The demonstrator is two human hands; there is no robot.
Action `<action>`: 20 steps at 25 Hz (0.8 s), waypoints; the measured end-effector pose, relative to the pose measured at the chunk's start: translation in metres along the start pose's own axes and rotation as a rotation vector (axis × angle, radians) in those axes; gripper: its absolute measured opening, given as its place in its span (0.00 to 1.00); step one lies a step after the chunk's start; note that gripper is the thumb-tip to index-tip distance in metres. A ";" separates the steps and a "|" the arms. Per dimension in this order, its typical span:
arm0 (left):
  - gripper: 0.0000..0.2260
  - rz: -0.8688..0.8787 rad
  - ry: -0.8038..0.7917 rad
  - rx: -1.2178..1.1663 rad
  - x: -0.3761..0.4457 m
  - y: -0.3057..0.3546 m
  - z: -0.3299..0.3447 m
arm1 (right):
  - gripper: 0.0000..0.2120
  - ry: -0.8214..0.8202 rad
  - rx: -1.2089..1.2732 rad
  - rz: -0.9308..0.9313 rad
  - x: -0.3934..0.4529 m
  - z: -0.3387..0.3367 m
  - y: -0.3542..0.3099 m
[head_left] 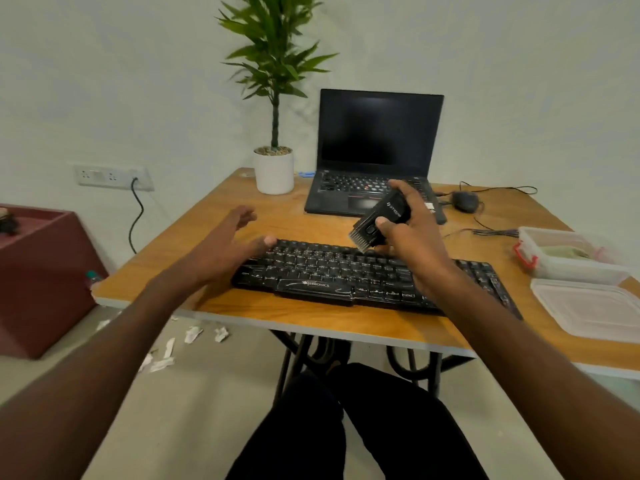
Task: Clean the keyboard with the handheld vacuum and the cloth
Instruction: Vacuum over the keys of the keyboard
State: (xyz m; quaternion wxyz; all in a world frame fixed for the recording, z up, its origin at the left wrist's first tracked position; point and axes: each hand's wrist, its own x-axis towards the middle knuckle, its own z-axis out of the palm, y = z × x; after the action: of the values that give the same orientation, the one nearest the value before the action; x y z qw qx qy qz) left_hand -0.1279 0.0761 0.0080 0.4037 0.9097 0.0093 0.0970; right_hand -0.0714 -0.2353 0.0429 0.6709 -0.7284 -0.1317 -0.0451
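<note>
1. Two bare hands work over a black keyboard (346, 271), which lies flat on a wooden table (311, 317) near its front edge.
2. Right hand (412, 230) grips a black handheld vacuum (384, 216), fingers and thumb wrapped round its body; the brush nozzle tilts down, just above the keyboard's upper middle keys. Contact with the keys: cannot tell.
3. Left hand (228, 244) is open, fingers spread loosely; it holds nothing, thumb tip at the keyboard's upper left corner.
4. Behind the keyboard: an open laptop (377, 140), screen dark.
5. Left of the laptop, behind the keyboard: a potted plant (273, 168) in a white pot.
6. Right of the keyboard: a clear plastic box (568, 254), greenish contents, possibly the cloth; its lid (588, 310) lies nearer the front edge.
7. Behind and right of the keyboard: a dark mouse (465, 200) with cable.
</note>
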 end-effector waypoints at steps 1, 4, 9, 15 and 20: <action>0.63 -0.042 -0.111 -0.050 -0.002 -0.012 -0.008 | 0.31 -0.045 -0.013 -0.003 0.004 0.012 0.001; 0.66 -0.092 -0.378 -0.100 -0.006 -0.033 -0.016 | 0.32 -0.161 -0.049 0.011 0.019 0.046 0.003; 0.66 -0.087 -0.457 -0.102 0.008 -0.037 -0.017 | 0.35 -0.279 -0.201 -0.045 0.048 0.099 0.008; 0.63 -0.036 -0.379 -0.129 0.009 -0.039 -0.010 | 0.34 -0.371 -0.463 -0.289 0.064 0.156 0.000; 0.64 -0.054 -0.341 -0.150 0.010 -0.043 -0.009 | 0.39 -0.564 -0.663 -0.422 0.065 0.160 -0.001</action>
State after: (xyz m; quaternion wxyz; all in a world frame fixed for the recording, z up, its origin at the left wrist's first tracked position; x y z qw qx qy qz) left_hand -0.1175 0.1128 -0.0159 0.4687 0.8797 -0.0421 -0.0688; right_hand -0.0269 -0.0686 0.0440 0.3167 -0.8442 -0.4320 -0.0205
